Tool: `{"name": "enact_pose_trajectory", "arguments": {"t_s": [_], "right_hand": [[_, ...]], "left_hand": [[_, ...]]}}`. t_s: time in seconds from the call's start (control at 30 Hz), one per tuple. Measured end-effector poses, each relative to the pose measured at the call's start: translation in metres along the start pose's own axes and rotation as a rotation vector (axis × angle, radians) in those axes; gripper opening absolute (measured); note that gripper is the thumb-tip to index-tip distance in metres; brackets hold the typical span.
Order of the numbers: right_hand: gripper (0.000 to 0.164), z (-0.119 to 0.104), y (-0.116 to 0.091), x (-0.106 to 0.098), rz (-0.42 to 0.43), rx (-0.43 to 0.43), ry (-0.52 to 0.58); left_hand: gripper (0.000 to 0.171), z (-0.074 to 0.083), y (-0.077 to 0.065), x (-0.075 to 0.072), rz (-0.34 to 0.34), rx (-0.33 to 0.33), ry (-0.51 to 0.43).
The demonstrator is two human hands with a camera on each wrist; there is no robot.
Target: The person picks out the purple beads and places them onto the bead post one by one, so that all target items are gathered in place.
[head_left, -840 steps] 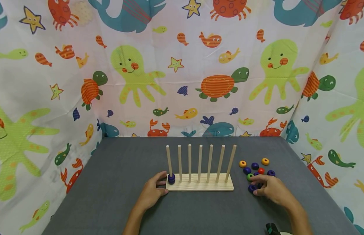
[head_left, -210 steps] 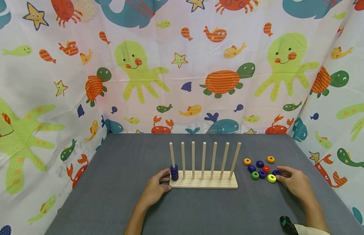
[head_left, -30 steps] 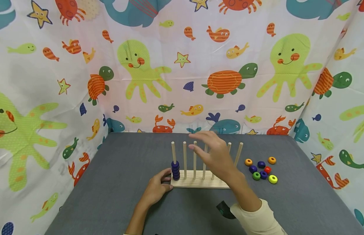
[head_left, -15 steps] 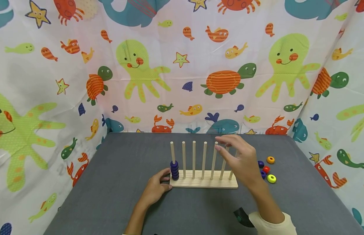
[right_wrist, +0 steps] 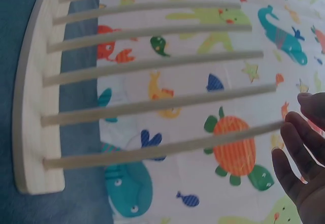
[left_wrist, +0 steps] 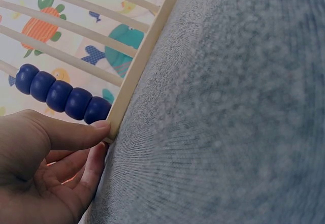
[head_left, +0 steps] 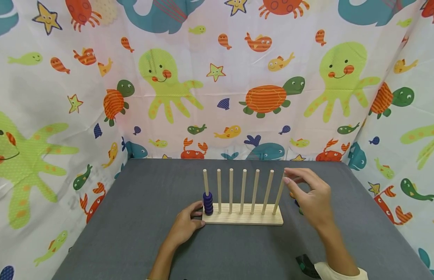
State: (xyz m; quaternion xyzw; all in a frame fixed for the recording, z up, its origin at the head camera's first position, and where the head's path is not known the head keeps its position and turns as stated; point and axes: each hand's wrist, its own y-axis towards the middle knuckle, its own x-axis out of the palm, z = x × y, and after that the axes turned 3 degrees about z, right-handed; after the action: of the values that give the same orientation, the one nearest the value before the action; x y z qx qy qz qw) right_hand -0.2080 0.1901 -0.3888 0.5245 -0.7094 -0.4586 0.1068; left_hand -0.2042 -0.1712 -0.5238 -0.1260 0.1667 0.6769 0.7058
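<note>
A pale wooden base (head_left: 243, 220) with several upright pegs stands on the table. On its leftmost peg is a stack of dark blue beads (head_left: 208, 204), and the other pegs are bare. My left hand (head_left: 183, 223) grips the base's left end; the left wrist view shows the thumb (left_wrist: 94, 131) on the wood just below the blue beads (left_wrist: 59, 96). My right hand (head_left: 315, 198) is raised by the top of the rightmost peg (head_left: 279, 194), thumb and fingers apart with nothing between them. In the right wrist view its fingertips overlap that peg's tip.
Loose beads lie on the grey table (head_left: 150, 194) to the right of the base, mostly hidden behind my right hand; an orange bead (head_left: 292, 195) and a bit of green bead (head_left: 301, 211) show. A patterned sea-animal curtain (head_left: 217, 97) surrounds the table.
The blue stack has grown since the oldest frame, and blue beads have left the loose group. Over the last second my empty right hand has moved right, across the pegs. My left hand stays put.
</note>
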Motion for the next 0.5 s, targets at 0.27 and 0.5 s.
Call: {"name": "enact_pose_trajectory", "arguments": {"t_s": [0.27,0.5], "right_hand": [[0.024,0.032,-0.017,-0.014,0.014,0.18,-0.085],[0.026,0.058,-0.027,-0.028,-0.001,0.278,-0.145]], "left_hand": [[0.066,0.0,-0.001,0.0,0.003,-0.016,0.003],[0.066,0.0,-0.001,0.0,-0.001,-0.013,0.006]]}}
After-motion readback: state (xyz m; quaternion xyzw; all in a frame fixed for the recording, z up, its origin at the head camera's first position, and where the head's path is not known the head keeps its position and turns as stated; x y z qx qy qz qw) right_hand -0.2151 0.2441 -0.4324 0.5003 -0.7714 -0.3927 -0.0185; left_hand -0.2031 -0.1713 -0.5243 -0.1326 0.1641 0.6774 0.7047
